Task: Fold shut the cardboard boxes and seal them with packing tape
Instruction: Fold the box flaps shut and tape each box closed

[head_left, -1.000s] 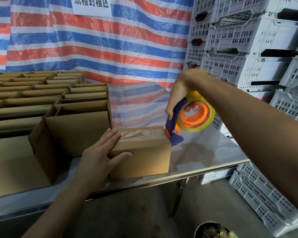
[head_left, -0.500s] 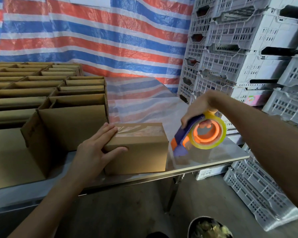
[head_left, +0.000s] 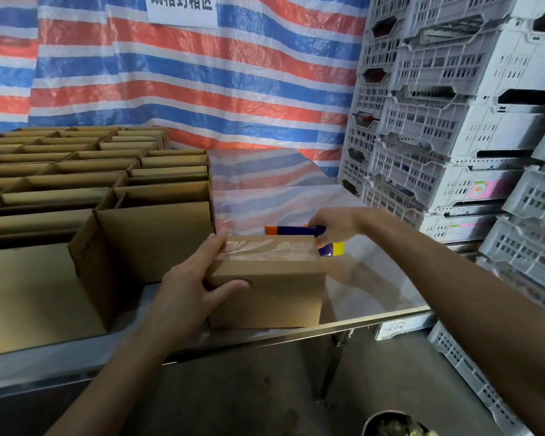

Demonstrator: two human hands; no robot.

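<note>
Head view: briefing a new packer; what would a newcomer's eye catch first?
The left hand grips a small brown cardboard box, taped on top, at the near edge of the steel table. Behind it, the right hand holds a blue, orange and yellow tape dispenser, against a red, white and blue striped tarpaulin.

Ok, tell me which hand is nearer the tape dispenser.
Right. The right hand holds the tape dispenser behind the taped box; the left hand holds that box's left end, apart from the dispenser.
</note>
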